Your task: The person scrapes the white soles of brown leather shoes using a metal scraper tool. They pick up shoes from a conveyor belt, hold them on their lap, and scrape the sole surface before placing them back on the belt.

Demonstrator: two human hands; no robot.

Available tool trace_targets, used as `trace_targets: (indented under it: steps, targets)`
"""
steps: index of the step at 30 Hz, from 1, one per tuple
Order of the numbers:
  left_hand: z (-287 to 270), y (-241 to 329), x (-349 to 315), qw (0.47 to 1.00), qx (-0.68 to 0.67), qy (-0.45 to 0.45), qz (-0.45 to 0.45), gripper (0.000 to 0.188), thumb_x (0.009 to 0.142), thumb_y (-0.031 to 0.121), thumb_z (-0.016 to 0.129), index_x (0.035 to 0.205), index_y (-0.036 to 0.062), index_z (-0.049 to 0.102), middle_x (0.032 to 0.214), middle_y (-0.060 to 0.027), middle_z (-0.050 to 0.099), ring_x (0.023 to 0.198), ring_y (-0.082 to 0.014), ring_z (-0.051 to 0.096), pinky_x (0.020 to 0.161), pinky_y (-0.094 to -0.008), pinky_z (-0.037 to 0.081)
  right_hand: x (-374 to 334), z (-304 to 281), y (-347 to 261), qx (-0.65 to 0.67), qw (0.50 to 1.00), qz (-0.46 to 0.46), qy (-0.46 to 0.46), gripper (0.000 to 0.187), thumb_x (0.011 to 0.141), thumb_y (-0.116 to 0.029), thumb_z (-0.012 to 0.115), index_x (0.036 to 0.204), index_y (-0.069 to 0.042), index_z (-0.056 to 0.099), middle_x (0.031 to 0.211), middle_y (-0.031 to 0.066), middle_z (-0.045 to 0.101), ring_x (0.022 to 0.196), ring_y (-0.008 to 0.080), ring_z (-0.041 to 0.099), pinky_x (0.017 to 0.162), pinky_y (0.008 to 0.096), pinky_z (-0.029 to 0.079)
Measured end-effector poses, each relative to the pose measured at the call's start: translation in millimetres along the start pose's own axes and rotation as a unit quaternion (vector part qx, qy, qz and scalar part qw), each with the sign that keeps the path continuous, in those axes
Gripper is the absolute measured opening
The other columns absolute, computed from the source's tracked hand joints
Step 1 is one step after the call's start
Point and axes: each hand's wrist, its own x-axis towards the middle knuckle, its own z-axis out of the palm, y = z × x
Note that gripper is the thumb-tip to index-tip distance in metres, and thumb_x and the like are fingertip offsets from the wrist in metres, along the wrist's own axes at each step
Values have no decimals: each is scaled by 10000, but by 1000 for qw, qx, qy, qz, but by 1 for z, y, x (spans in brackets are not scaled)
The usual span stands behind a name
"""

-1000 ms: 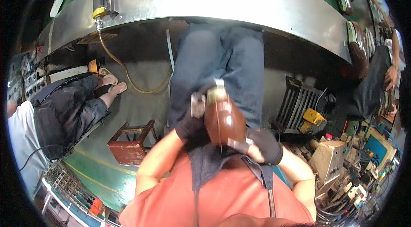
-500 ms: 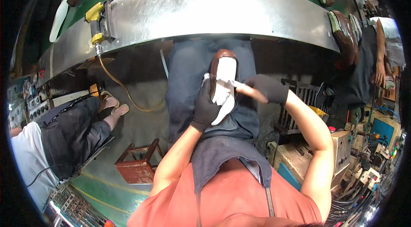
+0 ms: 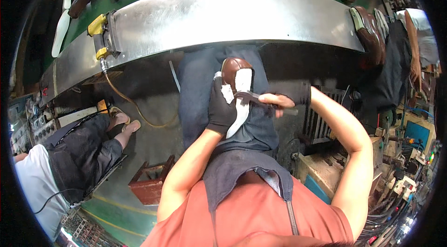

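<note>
Looking down through the head camera, I find the brown, glossy leather shoe with a long white underside (image 3: 236,66) lying sole-up over the dark blue trousered lap (image 3: 198,79), its rounded toe pointing toward the shiny metal bench edge (image 3: 223,14) and its narrow white end toward the body. I have the black-gloved left hand (image 3: 220,109) curled around the shoe's left flank, fingers closed along the side and thumb near a small white patch; what its hidden fingers do underneath I cannot tell. The dark-gloved right hand (image 3: 291,97) is closed around a dark, curved-headed hand tool (image 3: 248,95), whose head lies over the narrow middle of the underside; whether it presses there I cannot tell.

I judge the shoe firm and moderately weighty, more solid than an empty upper, so it should keep its shape under a squeeze. The polished leather looks slick and easily marked, while the white face seems drier and stiffer. I would take hold at the narrow waist, palm beneath and fingers wrapped up the side, with the lap bearing the weight and fingertips clear of the tool's head.
</note>
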Motion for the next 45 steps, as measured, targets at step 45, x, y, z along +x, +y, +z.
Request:
trace_targets:
  steps: [45]
  targets:
    - [-158, 78, 8, 980, -122, -54, -145, 615, 825, 241, 793, 1318, 10, 505, 1264, -163, 585, 1155, -272, 589, 988, -383, 479, -46, 127, 82, -8, 974, -129, 187, 390, 1009, -361, 511, 901, -9, 641, 756, 170, 640, 685, 295, 623, 656, 387, 473]
